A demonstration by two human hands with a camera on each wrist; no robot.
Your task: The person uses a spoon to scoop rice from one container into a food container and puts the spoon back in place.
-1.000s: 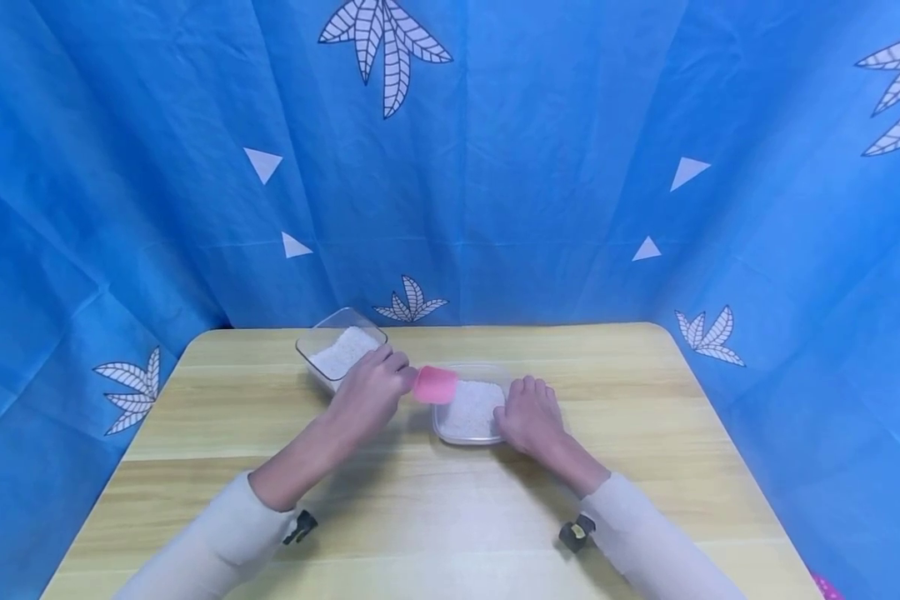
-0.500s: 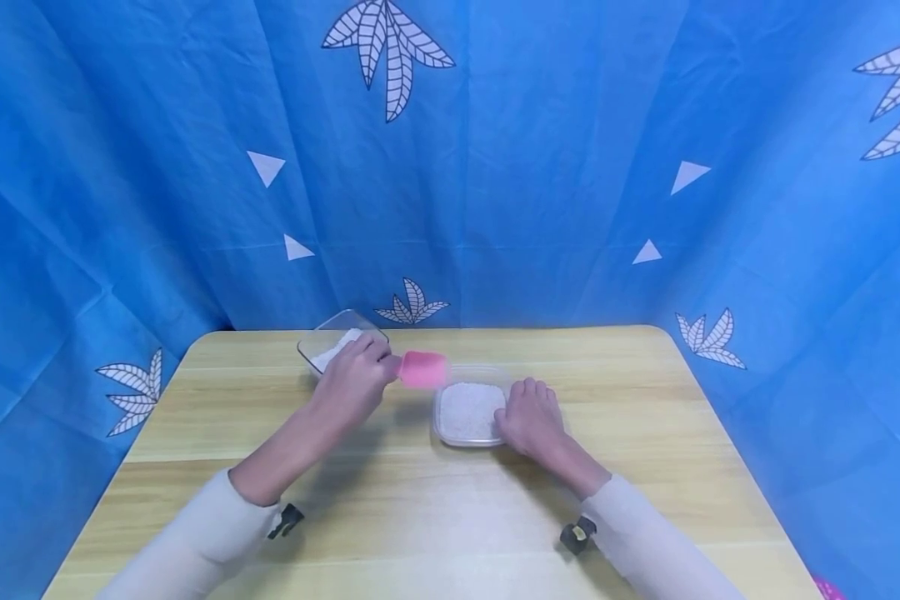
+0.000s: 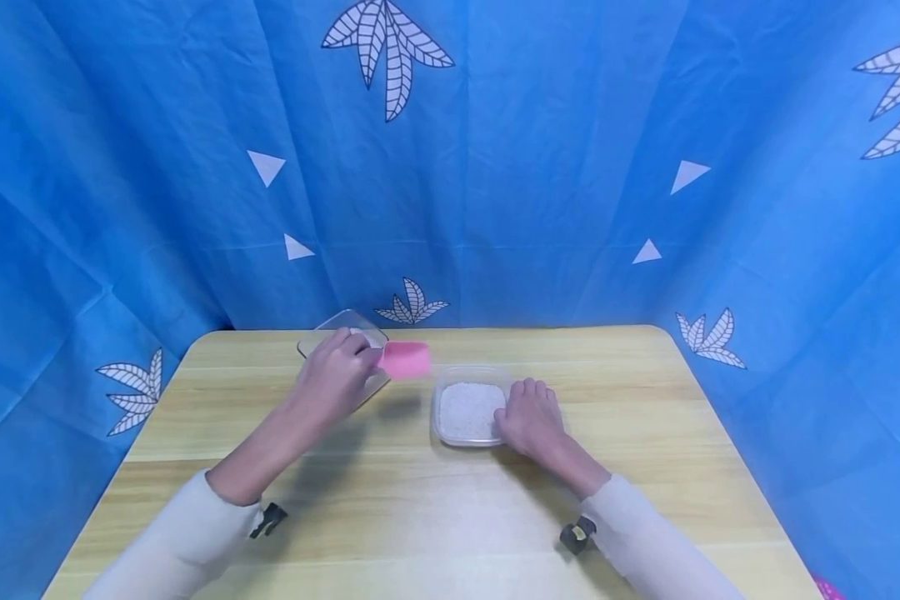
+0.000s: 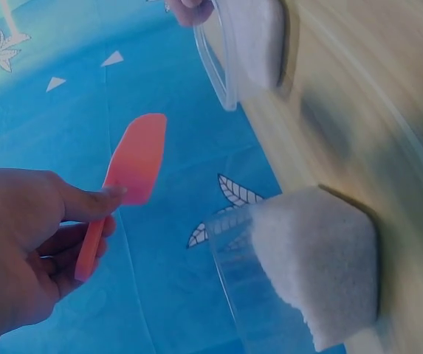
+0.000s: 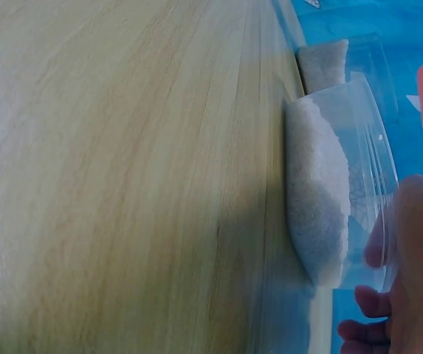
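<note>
left hand [image 3: 335, 375] is holding up pink scoop [image 3: 407, 360]
fingers are pinching its handle — right hand [image 3: 531, 417] is gripping clear tub [image 5: 362, 125] by rim

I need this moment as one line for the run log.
left hand: holds pink scoop, raised | right hand: holds right container by rim | white grains: inside it and left container

A leaf-printed blue curtain [image 3: 540, 125] backs the wooden table [image 3: 450, 517].

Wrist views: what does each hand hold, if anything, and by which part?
The left hand holds the pink scoop by its handle; the right hand grips the clear container by its rim.
</note>
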